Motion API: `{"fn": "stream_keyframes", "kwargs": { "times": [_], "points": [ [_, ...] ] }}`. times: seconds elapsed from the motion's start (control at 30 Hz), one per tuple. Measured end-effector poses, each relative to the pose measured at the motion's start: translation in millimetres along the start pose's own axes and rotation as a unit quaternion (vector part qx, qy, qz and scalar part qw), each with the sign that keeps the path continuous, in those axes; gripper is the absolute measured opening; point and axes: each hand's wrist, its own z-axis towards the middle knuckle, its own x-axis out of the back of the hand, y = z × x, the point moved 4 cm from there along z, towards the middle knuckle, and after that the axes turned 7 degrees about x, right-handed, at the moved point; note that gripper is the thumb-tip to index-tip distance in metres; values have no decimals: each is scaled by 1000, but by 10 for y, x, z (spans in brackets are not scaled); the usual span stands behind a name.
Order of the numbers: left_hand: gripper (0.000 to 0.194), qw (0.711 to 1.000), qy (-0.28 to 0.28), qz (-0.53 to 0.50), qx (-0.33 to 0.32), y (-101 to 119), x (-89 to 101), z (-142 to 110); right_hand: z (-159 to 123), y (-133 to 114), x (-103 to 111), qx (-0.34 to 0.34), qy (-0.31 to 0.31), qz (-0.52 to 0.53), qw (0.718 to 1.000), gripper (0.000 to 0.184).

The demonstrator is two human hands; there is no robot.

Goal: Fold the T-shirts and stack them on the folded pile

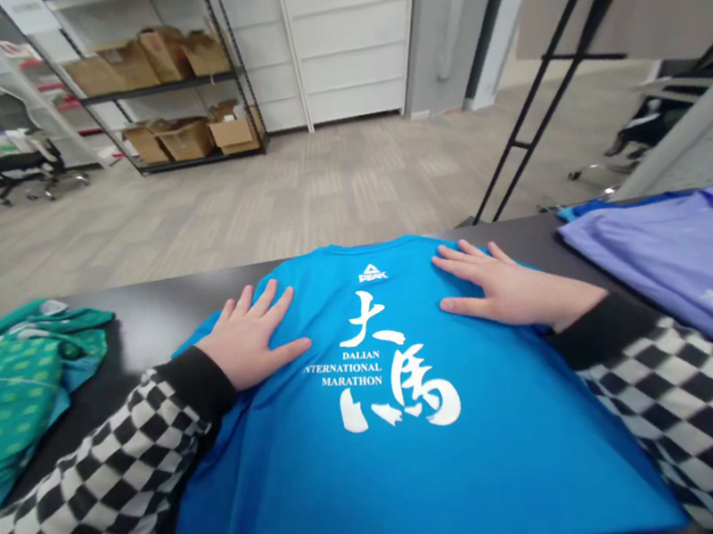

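Observation:
A blue T-shirt (498,479) with white lettering and large white characters lies spread on the dark table, its collar at the far edge and its hem toward me. On its upper left part rests my left hand (249,334), palm down with the fingers spread. My right hand (501,285) lies flat on the upper right part, near the shoulder, fingers also apart. Neither hand grips the cloth. The shirt's sleeves are partly hidden under my hands and forearms.
To the left, a crumpled green patterned garment (4,395) lies on the table (140,310). Purple shirts (672,253) are stacked at the right, with blue cloth beneath. Beyond the table stand a shelf with cardboard boxes (184,139), an office chair (2,124) and a black metal stand (528,113).

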Motion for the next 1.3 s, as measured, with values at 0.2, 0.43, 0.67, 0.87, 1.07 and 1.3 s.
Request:
{"fn": "stream_keyframes", "kwargs": {
  "times": [0.2, 0.43, 0.67, 0.87, 1.07, 1.3],
  "points": [
    [112, 999, -4, -15, 49, -236, 93, -128, -158, -3, 133, -47, 30, -21, 998, 92],
    [91, 996, 47, -81, 3, -413, -55, 301, -76, -29, -73, -85, 2, -44, 995, 94],
    [96, 993, 69, -84, 53, -467, -82, 254, -82, 13, -56, -118, -6, -61, 991, 98],
    [92, 988, 130, -80, -34, -272, -19, -56, -143, -99, 10, -123, 18, -78, 989, 95],
    [92, 987, 58, -120, -95, -50, -120, 13, -9, -141, -30, -98, 7, -63, 993, 92],
    [93, 987, 62, -134, -70, -113, -56, -174, 98, 39, -98, -84, 5, -72, 994, 94]
  ]
}}
